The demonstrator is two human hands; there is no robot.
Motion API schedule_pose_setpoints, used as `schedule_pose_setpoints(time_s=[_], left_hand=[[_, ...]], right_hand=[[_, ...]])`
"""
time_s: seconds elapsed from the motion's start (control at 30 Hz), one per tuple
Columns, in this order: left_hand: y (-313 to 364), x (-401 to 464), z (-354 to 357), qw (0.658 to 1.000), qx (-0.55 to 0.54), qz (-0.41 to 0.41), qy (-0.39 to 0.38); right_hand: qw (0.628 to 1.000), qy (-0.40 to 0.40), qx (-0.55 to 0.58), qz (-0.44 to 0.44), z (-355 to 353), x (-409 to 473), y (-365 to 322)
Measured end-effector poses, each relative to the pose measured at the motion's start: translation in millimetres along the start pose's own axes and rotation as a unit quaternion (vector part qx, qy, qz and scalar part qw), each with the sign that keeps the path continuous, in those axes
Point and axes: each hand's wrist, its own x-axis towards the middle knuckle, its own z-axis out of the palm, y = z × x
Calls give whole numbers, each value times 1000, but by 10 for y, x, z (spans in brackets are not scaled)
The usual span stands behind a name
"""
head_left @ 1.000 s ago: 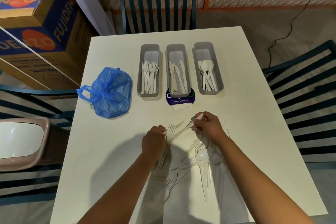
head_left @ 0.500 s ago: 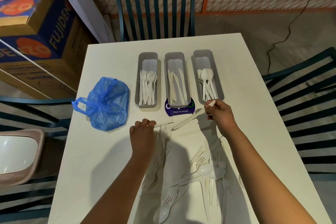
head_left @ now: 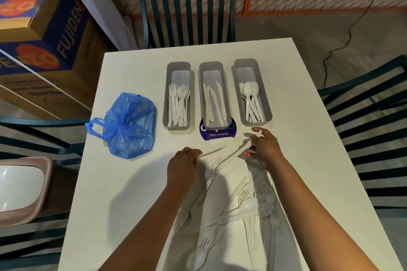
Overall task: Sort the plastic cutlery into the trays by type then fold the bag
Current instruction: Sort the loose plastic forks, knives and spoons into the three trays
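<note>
Three grey trays are set side by side on the white table [head_left: 123, 182], toward twelve o'clock from the hands. Forks are held in the left tray [head_left: 178, 66], knives in the middle tray [head_left: 214, 65] and spoons in the right tray [head_left: 246, 61]. A purple card [head_left: 218, 133] (printed "Clean as you go") is tucked under the near end of the middle tray.

A knotted blue bag [head_left: 127, 125] is seen at about ten o'clock from the hands, well apart from the trays.

The left hand [head_left: 181, 166] is curled, and a thin white piece of cutlery [head_left: 211, 152] is pinched in its grip; which type it is cannot be told. A fork [head_left: 229, 156] is grasped by the right hand [head_left: 265, 149], its prongs pointed toward the left hand, and a small white end shows above the fingers. The right hand is placed just below the near end of the spoon tray.

A loose pile of cutlery [head_left: 244, 207] is spread on the table at six o'clock, between the two forearms, with forks and spoons mixed together.
</note>
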Motion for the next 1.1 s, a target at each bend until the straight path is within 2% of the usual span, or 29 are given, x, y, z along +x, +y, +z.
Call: schedule_pose_setpoints(time_s=[0.13, 0.23, 0.3, 0.43, 0.5, 0.73, 0.93, 1.1], left_hand=[[67, 13, -14, 987, -131, -91, 11], [138, 81, -54, 976, -198, -88, 22], [209, 141, -127, 960, -255, -115, 25], [331, 301, -310, 861, -463, -210, -33], [350, 403, -353, 836, -503, -215, -35], [442, 835, -383, 849, -478, -224, -27], [512, 1199, -348, 873, -436, -218, -8], [568, 1444, -295, 899, -390, -197, 18]], right_hand=[[1000, 26, 7, 12, 35, -26, 23], [999, 38, 8, 3, 96, -50, 8], [999, 34, -2, -18, 159, -58, -5], [997, 10, -42, -65, 355, -4, -141], [993, -3, -83, -87, 461, 66, -236], [957, -7, -226, -184, 833, 429, -586], [940, -24, -258, -221, 1040, 785, -972], [910, -39, -313, -268, 990, 830, -1003]])
